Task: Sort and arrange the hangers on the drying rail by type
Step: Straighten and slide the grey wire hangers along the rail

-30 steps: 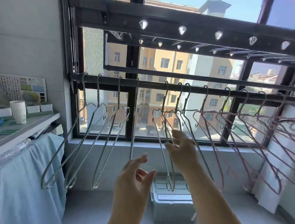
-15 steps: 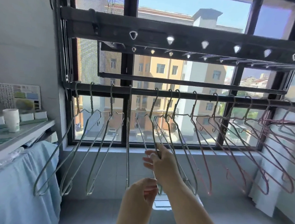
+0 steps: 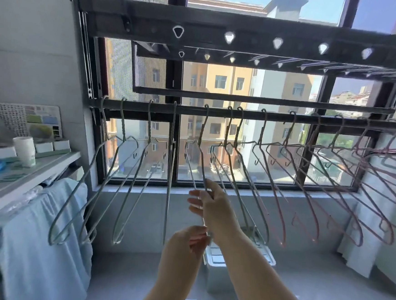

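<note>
A dark drying rail (image 3: 219, 112) runs across the window. Several pale green wire hangers (image 3: 109, 178) hang on its left and middle. Several pink wire hangers (image 3: 307, 194) hang to the right. My right hand (image 3: 214, 205) grips the arm of one green hanger (image 3: 197, 159) near the rail's middle. My left hand (image 3: 191, 240) is just below it, fingers curled at that hanger's lower end. One green hanger (image 3: 170, 171) hangs edge-on just left of my hands.
A white shelf (image 3: 24, 174) at the left carries a paper cup (image 3: 25, 147) and small boxes. A light blue cloth (image 3: 39, 232) drapes below it. A lidded plastic box (image 3: 235, 259) sits on the floor under my hands. A perforated upper rack (image 3: 248, 39) spans overhead.
My right hand has slid the gripped green hanger leftward along the rail. My left hand has closed in on its lower end. The view has shifted slightly downward and left.
</note>
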The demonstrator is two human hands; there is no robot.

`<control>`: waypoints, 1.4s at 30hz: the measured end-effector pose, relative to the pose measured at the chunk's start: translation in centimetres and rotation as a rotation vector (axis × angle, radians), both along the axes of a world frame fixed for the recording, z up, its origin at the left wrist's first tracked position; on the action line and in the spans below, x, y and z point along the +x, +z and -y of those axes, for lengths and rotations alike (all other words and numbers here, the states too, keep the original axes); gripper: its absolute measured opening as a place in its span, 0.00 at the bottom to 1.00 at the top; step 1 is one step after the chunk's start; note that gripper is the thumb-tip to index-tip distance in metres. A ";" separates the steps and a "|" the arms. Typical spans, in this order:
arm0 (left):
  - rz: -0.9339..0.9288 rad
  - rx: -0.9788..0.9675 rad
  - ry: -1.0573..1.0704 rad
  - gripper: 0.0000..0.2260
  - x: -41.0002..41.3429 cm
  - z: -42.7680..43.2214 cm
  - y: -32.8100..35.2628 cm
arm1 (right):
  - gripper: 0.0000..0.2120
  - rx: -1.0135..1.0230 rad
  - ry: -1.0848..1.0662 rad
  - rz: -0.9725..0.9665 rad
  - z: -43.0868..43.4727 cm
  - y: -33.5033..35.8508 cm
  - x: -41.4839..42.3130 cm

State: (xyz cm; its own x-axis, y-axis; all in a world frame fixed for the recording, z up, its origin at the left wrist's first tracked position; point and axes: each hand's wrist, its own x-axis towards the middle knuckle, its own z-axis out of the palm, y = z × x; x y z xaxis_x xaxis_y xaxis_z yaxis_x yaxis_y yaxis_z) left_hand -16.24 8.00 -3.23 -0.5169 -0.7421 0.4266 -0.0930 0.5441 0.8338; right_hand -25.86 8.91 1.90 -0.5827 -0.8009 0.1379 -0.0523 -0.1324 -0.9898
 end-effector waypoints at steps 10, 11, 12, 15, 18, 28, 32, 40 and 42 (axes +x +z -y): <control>-0.018 0.001 0.016 0.07 -0.1 0.2 -0.2 | 0.22 -0.021 0.013 0.023 0.1 0.2 0.5; -0.013 -0.004 0.016 0.07 -0.1 0.2 -0.1 | 0.22 -0.027 0.012 0.025 0.0 0.2 0.6; -0.008 -0.012 0.014 0.07 -0.1 0.1 0.0 | 0.22 -0.034 0.010 0.029 0.0 0.3 0.7; 0.001 -0.014 0.007 0.08 0.0 0.1 0.1 | 0.22 -0.052 0.009 0.049 0.1 0.4 0.8; 0.012 -0.048 0.015 0.07 0.2 0.2 0.2 | 0.22 -0.056 0.010 0.061 0.2 0.5 0.9; 0.011 -0.070 0.098 0.06 0.4 0.0 0.0 | 0.20 0.164 -0.241 -0.494 -1.5 1.3 0.3; -0.039 -0.206 0.215 0.10 -0.1 -1.3 0.9 | 0.19 0.129 -0.474 -0.746 -3.8 2.5 -1.8; -0.035 -0.244 -0.002 0.14 -2.8 -4.0 2.7 | 0.18 0.370 -0.294 -0.496 -4.6 2.1 -3.5; 0.024 -0.231 -0.027 0.15 -3.5 -4.2 2.6 | 0.15 0.272 -0.196 -0.297 -4.6 1.9 -3.5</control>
